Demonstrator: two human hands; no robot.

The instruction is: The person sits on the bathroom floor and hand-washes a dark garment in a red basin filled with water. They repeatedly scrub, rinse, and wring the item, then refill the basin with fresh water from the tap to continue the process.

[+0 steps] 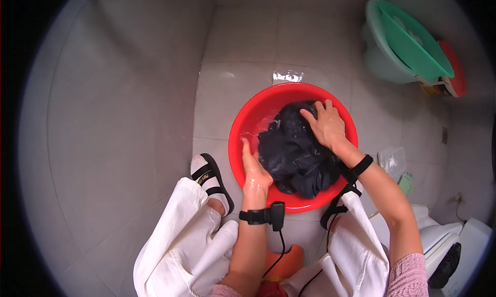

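Water glistens inside a red basin (248,124) that sits on the grey tiled floor (129,116), and a bundle of dark wet cloth (294,152) fills its middle and right part. The right hand (326,125) lies flat on top of the cloth at the far side, its fingers (310,114) slightly spread and pressed down onto the fabric. The left hand (254,172) stands edge-on at the near left of the bundle, wet and shiny, its fingers (246,150) held together against the cloth's side, between fabric and basin wall. Each wrist wears a black strap; the left one carries a small black device (277,216) with a cable running down from it.

White trouser legs (175,240) frame the basin on both sides, and a foot in a white sock and black sandal (209,179) rests on the tiles just left of it. Well apart, at the upper right, a green basin (408,44) leans tilted against other tubs, with a red one (454,69) behind it. White fixtures (444,240) stand at the lower right.
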